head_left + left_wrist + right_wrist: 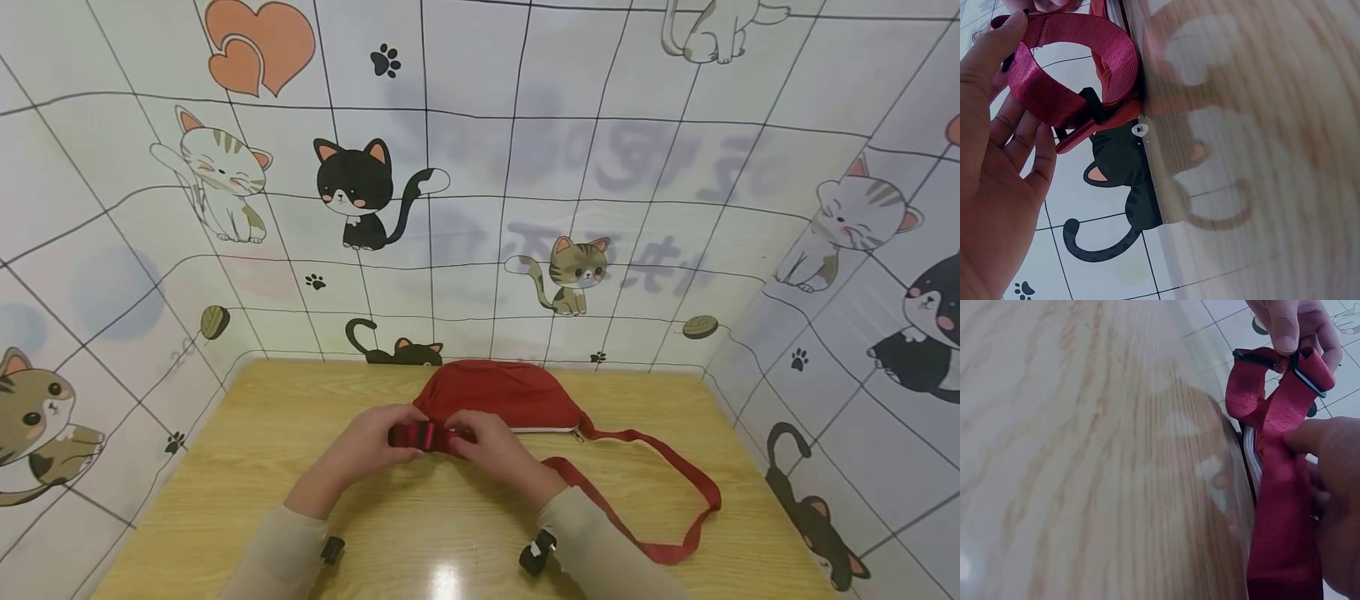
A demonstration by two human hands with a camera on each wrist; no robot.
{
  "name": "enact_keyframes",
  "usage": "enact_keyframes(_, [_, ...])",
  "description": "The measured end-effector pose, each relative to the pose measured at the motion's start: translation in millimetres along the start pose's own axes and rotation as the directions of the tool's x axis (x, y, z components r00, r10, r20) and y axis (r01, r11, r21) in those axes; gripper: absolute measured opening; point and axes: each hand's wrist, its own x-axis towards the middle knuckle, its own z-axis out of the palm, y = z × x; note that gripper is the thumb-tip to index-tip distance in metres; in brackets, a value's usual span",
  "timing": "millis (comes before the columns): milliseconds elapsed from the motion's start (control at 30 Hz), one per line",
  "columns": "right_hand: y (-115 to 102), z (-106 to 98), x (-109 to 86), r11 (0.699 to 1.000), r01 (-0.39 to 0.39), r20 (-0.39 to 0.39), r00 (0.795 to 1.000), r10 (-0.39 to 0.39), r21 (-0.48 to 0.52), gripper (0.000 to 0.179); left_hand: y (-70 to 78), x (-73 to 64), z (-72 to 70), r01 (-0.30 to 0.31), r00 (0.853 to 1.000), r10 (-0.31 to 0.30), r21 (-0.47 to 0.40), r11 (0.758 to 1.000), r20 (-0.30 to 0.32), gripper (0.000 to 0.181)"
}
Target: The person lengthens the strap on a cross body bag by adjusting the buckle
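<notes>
A red waist bag (498, 396) lies on the table against the back wall, its pale zipper along the near edge. My left hand (367, 446) pinches its red strap (1116, 53) between thumb and fingers. The strap bends into a loop there, with a black slider buckle (1092, 105) on it. To the right, my right hand (498, 450) holds the same strap, thumb on top, as the right wrist view shows (1338, 487). Another black slider (1310, 381) sits between the hands. My right fingertips are partly hidden behind the strap.
From the bag's right end the rest of the strap (708, 492) curves across the wooden table (420, 533) and back under the right wrist. Cloth walls printed with cats (360, 200) surround the table. Black pieces (536, 554) show at both sleeves.
</notes>
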Motion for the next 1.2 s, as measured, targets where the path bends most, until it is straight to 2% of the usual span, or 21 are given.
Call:
enact_keyframes(167, [4,-7,-4.5,0.998,0.070,-0.002,0.998,-0.070,-0.001,0.020,-2.9,-1.3,-0.6,-0.014,1.000,0.015,0.006,1.000,-0.019,0.043])
enact_keyframes(267, [8,-18,-11.3,0.996,0.083,0.010,0.996,-0.083,-0.011,0.022,-3.3,-1.0,-1.0,-0.018,1.000,0.018,-0.006,1.000,-0.021,0.042])
enact_keyframes(433, [12,-34,-19.7,0.990,0.094,0.037,0.995,-0.091,-0.105,0.022,-1.0,0.9,-0.6,-0.019,1.000,0.019,-0.023,1.000,0.013,0.039])
enact_keyframes(567, [8,-36,-18.9,0.990,0.070,0.112,0.992,-0.056,-0.123,0.020,0.8,2.7,2.4,-0.017,1.000,0.018,-0.016,1.000,0.018,0.038])
enact_keyframes(667, [1,-33,-15.9,0.998,0.019,0.183,0.983,-0.006,-0.067,0.029,2.3,4.0,5.2,-0.035,0.999,0.035,-0.011,0.999,0.004,0.041])
enact_keyframes(767, [-6,-27,-10.1,1.000,-0.006,0.217,0.976,0.008,-0.012,0.038,3.3,4.6,7.2,-0.056,0.998,0.056,-0.018,0.998,-0.001,0.043])
enact_keyframes(1000, [-19,-12,1.0,0.996,0.000,0.169,0.985,-0.015,0.087,0.048,4.7,4.1,9.0,-0.050,0.999,0.050,-0.027,0.998,0.002,0.044])
enact_keyframes(1200, [-22,-6,2.9,0.998,0.048,0.108,0.993,-0.052,0.032,0.055,3.3,4.6,10.2,-0.028,1.000,0.028,-0.002,1.000,0.008,0.045])
